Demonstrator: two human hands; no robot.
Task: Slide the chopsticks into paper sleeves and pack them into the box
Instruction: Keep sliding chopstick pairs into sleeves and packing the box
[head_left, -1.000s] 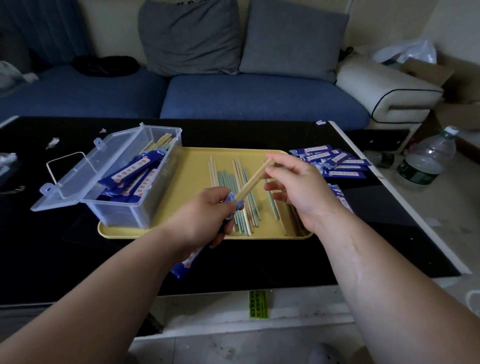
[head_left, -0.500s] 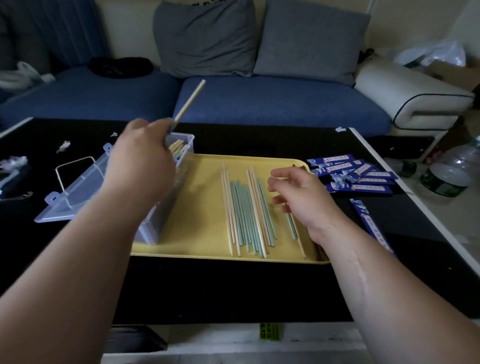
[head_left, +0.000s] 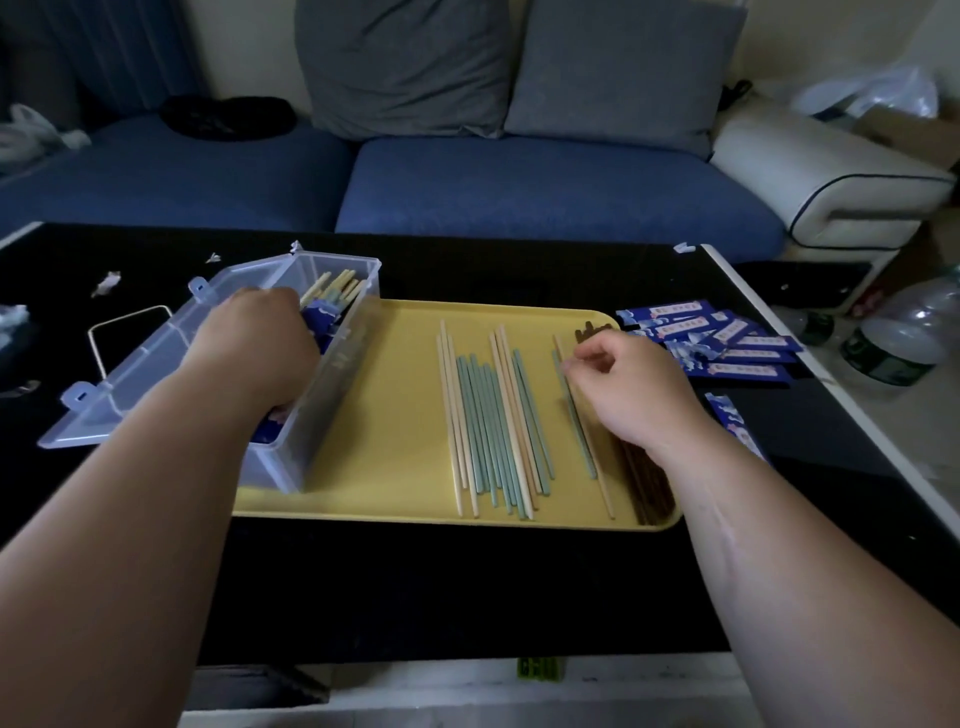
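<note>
- left hand (head_left: 254, 348) was down inside the clear box (head_left: 335, 400), knuckles up. Its fingers were hidden under the back of the hand, so couldn't tell whether it gripped anything.
- sleeved chopsticks (head_left: 319, 319) lay in the box right at that hand's fingertips, with bare wooden ends poking out of the blue paper on the hand's far side.
- box lid (head_left: 130, 379) was flipped open, lying outboard of the left hand on the black table (head_left: 415, 582).
- right hand (head_left: 631, 389) had its fingers curled, thumb and index tips pressed together in a pinch on the far end of the green chopstick (head_left: 579, 436).
- the pinch may also have caught the wooden chopstick (head_left: 602, 483) touching it; too fine to separate.
- both sticks ran from the pinch back past the wrist, flat on the yellow tray (head_left: 400, 374).
- loose chopsticks (head_left: 488, 431), green and wood mixed, lay in a row between the two hands, near the right pinch but apart from it.
- dark chopsticks (head_left: 647, 488) sat under the right wrist, with their far tips showing just beyond the knuckles.
- empty paper sleeves (head_left: 722, 345) were fanned on the table just outboard of the right hand, past the tray rim.
- single sleeve (head_left: 737, 431) lay beside the right wrist.
- the box stood on the tray's left end, under the left hand.
- water bottle (head_left: 904, 338) stood well outboard of the sleeves.
</note>
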